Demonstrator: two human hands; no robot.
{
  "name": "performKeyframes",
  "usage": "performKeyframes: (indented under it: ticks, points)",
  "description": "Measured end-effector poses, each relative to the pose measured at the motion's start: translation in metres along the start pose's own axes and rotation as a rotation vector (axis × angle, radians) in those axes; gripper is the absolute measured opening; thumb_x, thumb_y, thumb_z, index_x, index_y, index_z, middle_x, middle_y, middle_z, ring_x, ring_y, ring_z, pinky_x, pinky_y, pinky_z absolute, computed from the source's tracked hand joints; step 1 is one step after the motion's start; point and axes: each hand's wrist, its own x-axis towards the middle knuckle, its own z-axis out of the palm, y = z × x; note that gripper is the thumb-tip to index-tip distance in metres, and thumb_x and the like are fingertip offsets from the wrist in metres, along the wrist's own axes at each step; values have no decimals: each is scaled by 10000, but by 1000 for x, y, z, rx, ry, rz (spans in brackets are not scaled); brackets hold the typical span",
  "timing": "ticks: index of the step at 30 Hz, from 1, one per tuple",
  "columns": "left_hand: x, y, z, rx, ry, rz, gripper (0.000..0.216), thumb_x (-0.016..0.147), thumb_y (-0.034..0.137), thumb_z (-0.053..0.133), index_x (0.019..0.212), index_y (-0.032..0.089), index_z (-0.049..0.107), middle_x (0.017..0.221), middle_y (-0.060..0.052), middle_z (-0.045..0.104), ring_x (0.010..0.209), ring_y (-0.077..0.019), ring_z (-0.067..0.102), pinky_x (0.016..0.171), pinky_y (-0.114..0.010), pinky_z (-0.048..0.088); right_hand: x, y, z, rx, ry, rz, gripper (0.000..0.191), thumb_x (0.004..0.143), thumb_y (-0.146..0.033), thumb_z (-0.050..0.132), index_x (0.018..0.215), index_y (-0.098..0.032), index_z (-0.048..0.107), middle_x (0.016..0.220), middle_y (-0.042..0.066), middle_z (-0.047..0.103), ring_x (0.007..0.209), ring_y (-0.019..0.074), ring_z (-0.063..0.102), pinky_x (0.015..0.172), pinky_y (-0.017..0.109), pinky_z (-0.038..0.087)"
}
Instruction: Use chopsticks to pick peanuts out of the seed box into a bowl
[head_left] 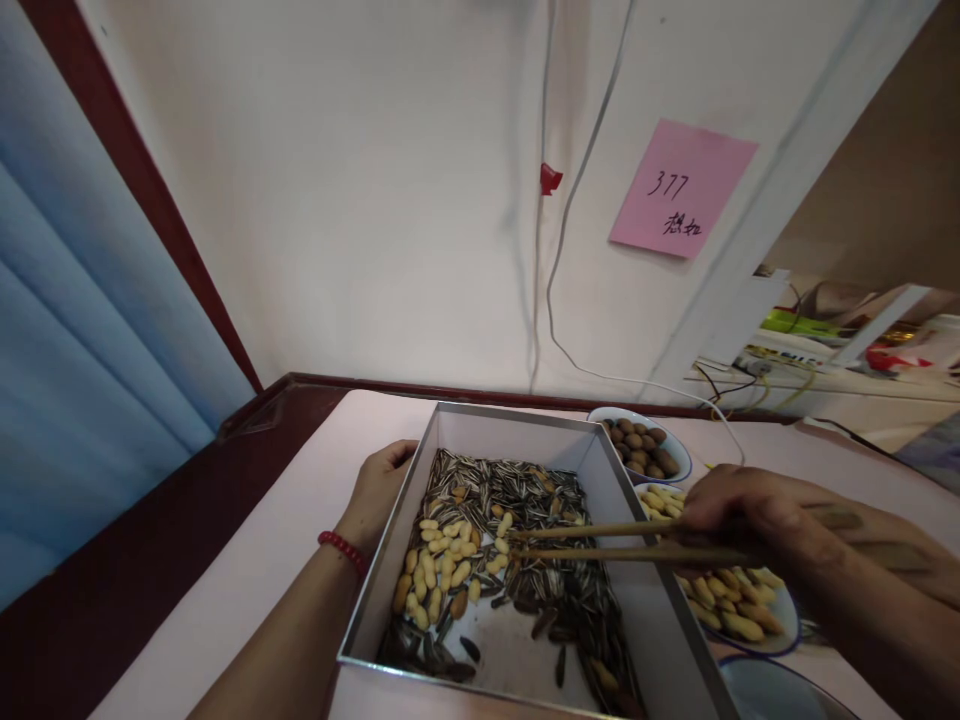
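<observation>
A white-walled rectangular box holds striped sunflower seeds, pale peanuts heaped at the left and a few brown nuts. My left hand, a red bead bracelet at its wrist, is at the box's outer left side. Its fingers are partly hidden behind the wall and appear to hold the box. A pair of wooden chopsticks is gripped in my right hand, which is above the box's right edge. The chopstick tips reach among peanuts and seeds; whether they pinch one I cannot tell.
Right of the box stand a bowl of round brown nuts, a bowl of peanuts, another bowl of longish tan nuts and a partly visible bowl. A white cable trails down the wall onto the table. Blue curtain hangs left.
</observation>
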Motion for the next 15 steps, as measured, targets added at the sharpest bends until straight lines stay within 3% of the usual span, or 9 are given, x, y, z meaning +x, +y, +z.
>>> performKeyframes:
  ticks: [5, 10, 15]
  points:
    - [0, 0, 0, -25, -3, -9, 280, 574, 311, 728, 791, 134, 722, 630, -12, 717, 623, -210, 655, 538, -248, 469, 3, -18, 16, 89, -170, 37, 403, 862, -615, 483, 912, -276, 695, 962, 44, 701, 929, 247, 667, 594, 260, 586]
    - [0, -1, 0, -14, 10, -7, 283, 587, 318, 725, 801, 133, 734, 624, -16, 711, 622, -220, 655, 561, -270, 482, 8, -20, 26, 136, -315, -37, 362, 914, -551, 464, 934, -263, 683, 963, 31, 690, 949, 221, 640, 769, 281, 554]
    - [0, -3, -1, -26, -1, 1, 279, 604, 307, 719, 822, 133, 740, 631, -8, 709, 585, -197, 627, 578, -275, 491, 9, -23, 29, 143, -341, -59, 393, 930, -556, 431, 935, -243, 669, 938, 34, 680, 884, 205, 628, 781, 298, 531]
